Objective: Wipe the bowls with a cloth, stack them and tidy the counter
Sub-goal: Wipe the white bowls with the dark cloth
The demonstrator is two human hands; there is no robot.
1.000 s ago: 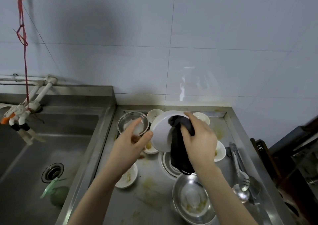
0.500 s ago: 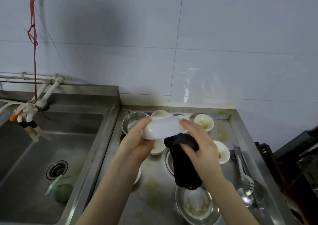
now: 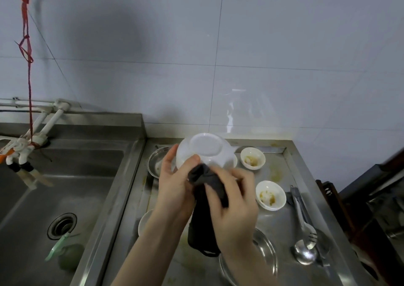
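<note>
Bowl point(image 3: 204, 152) now base-up, rim perhaps cloth-hidden point(image 3: 207, 189)

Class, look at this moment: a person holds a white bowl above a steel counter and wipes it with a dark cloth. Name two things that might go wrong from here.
1. The white bowl is turned base-up and held only by the left hand at its rim; it might slip onto the soiled bowls below.
2. The dark cloth, gripped by the right hand, hangs low and may drag through the yellowish residue on the counter.
</note>
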